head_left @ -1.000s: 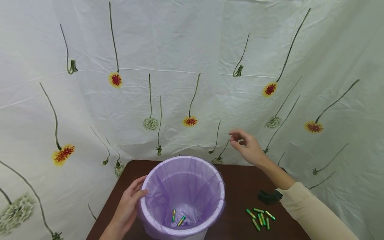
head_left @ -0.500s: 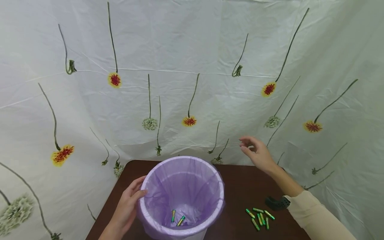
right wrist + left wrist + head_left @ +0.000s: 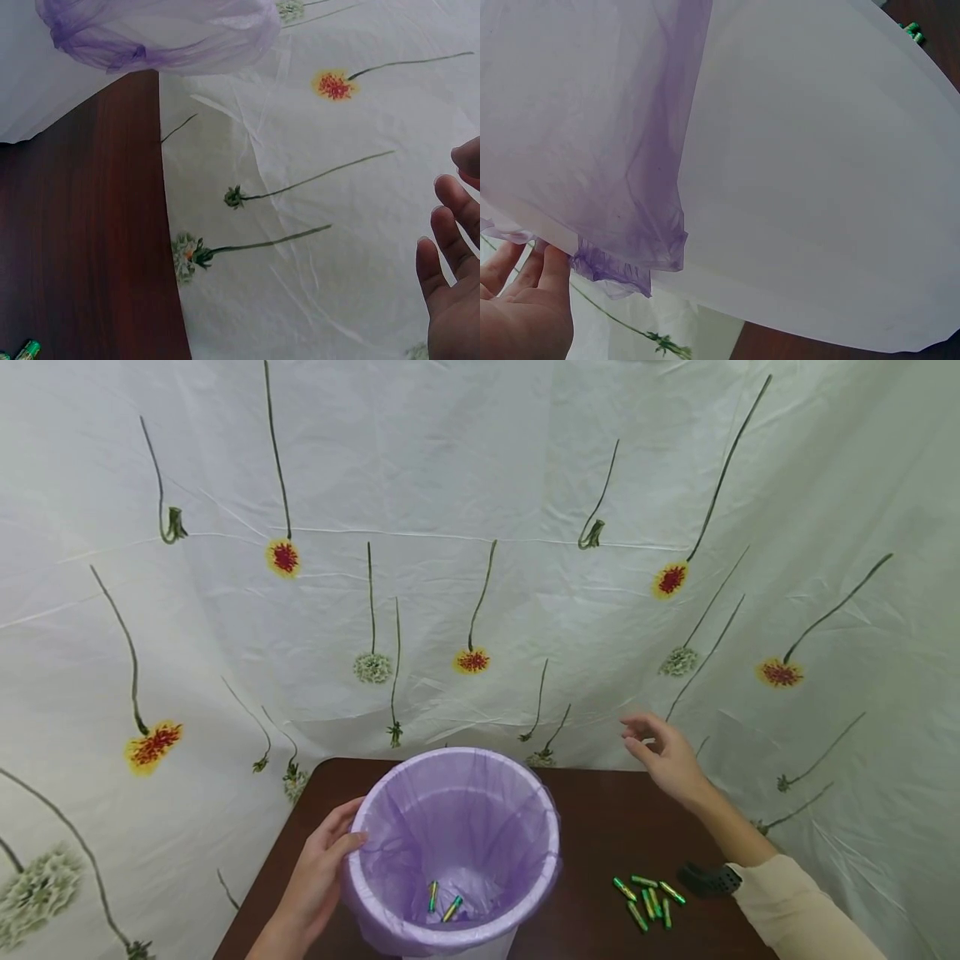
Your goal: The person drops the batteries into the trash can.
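A white bin [image 3: 495,943] lined with a thin purple bag [image 3: 465,827] stands on the table. My left hand [image 3: 313,868] grips its left rim, thumb over the inner side and fingers outside; in the left wrist view the fingers [image 3: 553,270] touch the bin under the bag's edge. Two green-and-gold batteries [image 3: 452,908] lie at the bottom of the bin. My right hand [image 3: 667,762] hovers over the table's far right, fingers loosely bent, holding nothing. Several similar batteries [image 3: 651,903] lie loose on the table, nearer me than that hand.
The dark brown table [image 3: 592,827] ends at a back edge close to a hanging white cloth [image 3: 465,460] printed with flowers. A black watch strap [image 3: 705,878] is around the right wrist, by the batteries.
My right hand has drifted right and down, away from the bin, with its fingers still loosely bent. The left hand, bin and batteries have stayed in place.
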Demonstrator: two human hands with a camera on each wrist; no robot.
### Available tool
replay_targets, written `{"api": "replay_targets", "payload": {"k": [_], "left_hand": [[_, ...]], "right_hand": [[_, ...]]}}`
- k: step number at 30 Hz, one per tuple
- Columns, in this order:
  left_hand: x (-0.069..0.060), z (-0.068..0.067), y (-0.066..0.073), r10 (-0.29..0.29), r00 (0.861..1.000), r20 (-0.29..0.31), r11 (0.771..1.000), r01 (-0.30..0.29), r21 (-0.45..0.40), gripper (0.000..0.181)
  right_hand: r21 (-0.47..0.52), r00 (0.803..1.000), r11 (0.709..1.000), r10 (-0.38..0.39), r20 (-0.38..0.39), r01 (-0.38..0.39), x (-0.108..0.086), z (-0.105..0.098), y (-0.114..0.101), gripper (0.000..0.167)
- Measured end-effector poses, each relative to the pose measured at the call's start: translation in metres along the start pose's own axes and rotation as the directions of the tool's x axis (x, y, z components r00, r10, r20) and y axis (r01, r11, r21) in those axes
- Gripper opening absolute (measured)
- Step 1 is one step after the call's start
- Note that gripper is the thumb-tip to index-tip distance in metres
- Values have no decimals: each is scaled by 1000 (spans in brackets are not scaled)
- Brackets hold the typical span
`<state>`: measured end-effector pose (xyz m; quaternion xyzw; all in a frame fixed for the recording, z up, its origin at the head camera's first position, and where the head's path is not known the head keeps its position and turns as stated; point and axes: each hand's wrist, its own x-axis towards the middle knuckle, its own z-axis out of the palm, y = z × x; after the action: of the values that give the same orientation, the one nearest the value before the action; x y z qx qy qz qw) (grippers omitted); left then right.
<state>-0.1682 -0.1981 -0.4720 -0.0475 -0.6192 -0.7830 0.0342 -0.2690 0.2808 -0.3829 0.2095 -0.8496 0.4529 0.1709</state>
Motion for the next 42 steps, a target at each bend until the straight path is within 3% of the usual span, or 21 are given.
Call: {"api": "replay_targets", "payload": {"k": [23,32,42], "left_hand": [[-1,0,2,-7,1000,-13,1000,7,9,49],[-1,1,2,-7,1000,-17,1000,7,10,50],[0,1,2,-17,999,-28,1000,18,14,51]], "right_hand": [[-79,987,985,153,-40,-155,-39,-5,48,30],[-112,956,950,284,-68,-291,-57,-4,68,31],[-140,932,922,352,-85,-361,-78,3,97,29]]}}
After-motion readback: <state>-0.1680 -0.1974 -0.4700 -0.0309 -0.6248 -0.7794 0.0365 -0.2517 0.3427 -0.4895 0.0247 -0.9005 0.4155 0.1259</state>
